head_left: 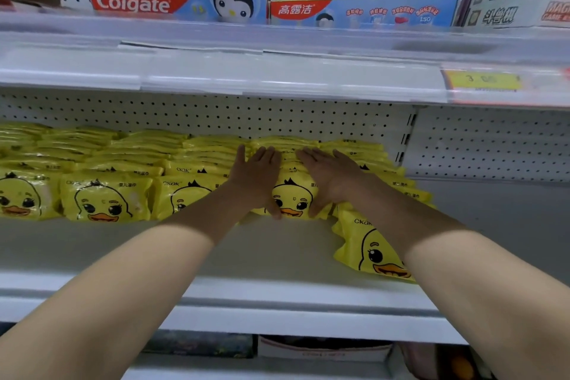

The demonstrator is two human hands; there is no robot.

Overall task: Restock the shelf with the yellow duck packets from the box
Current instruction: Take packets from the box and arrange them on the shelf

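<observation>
**A:** What takes up most of the frame?

**B:** A white store shelf. Its bare deck runs across the middle and lower part of the frame, and a perforated pegboard back panel stands behind it.

**A:** And the stock?

**B:** Yellow duck packets stand in tight rows from the left edge to just right of centre. Each front packet shows a cartoon duck face, with more packets lined up behind it toward the panel. Along the top of the frame, an upper shelf carries Colgate toothpaste boxes.

**A:** Where are the hands?

**B:** Both are at the centre, on one row of those packets. The left hand lies flat on the left side of the row's top. Its fingers are straight and slightly spread, and its thumb reaches down the front packet's face. The right hand is placed the same way on the right side, fingers straight and thumb down beside the duck's beak. The duck face shows between the two thumbs.

**A:** Is anything out of line?

**B:** One loose packet lies tilted on the deck at the lower right. It sits in front of the rightmost row and is partly hidden by the right forearm.

**A:** And the smallest thing?

**B:** A yellow price tag in the shelf strip at the upper right, with print too blurred to read.
</observation>
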